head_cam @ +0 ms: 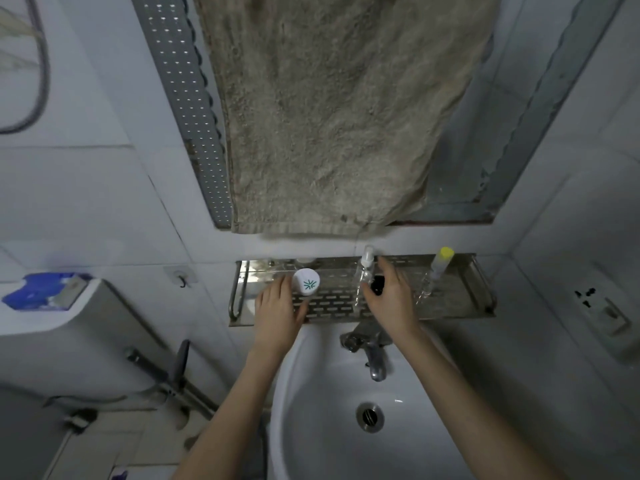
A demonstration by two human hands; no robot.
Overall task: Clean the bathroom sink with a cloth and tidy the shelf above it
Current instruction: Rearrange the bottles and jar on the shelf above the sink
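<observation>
A perforated steel shelf (pixel 332 303) hangs on the wall above the white sink (pixel 322 410). My left hand (pixel 277 306) grips a white container with a green star mark on its lid (pixel 306 280), standing at the shelf's left part. My right hand (pixel 389 296) is closed around a small black object (pixel 377 284) right beside a clear spray bottle (pixel 366 268) in the middle of the shelf. A clear bottle with a yellow cap (pixel 440 268) stands further right. A beige towel (pixel 332 116) hangs over the mirror above.
A chrome tap (pixel 372 355) juts over the basin under the shelf, and the drain (pixel 370 415) lies in the basin's middle. A toilet cistern (pixel 62 327) with a blue item on top is at the left. A wall socket (pixel 599 306) sits at the right.
</observation>
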